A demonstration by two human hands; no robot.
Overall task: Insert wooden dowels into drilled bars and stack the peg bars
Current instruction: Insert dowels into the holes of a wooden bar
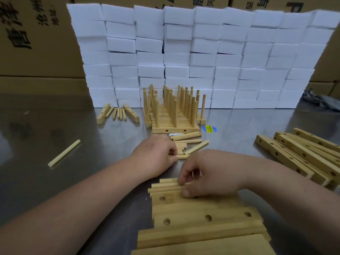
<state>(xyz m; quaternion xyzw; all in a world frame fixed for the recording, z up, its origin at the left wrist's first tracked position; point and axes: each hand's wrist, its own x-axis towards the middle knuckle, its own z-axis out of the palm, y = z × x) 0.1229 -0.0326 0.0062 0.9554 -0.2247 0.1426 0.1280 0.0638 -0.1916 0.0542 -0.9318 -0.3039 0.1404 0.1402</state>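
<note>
Dowels (pixel 166 184) look light, stiff and smooth, so they'll probably roll; I'd grab them mid-length. A few lie on the drilled bar (pixel 198 216), pinched under the right hand (pixel 211 173) by its curled fingers (pixel 184 177). Left hand (pixel 154 153) curls into the loose pile (pixel 185 142) just beyond, but I can't tell if it's gripping one. Peg bars (pixel 173 115) stand further out on the bench (pixel 73 181).

Straight ahead of you, pale drilled bars (pixel 202 208) lie flat with holes facing up, and a few dowels (pixel 165 186) lie side by side lengthwise along the farthest one. Beyond them loose dowels (pixel 185 136) are scattered flat, and behind those the peg bars (pixel 175 128) sit stacked, pegs upright; spare bars (pixel 303 150) are piled at your right.
</note>
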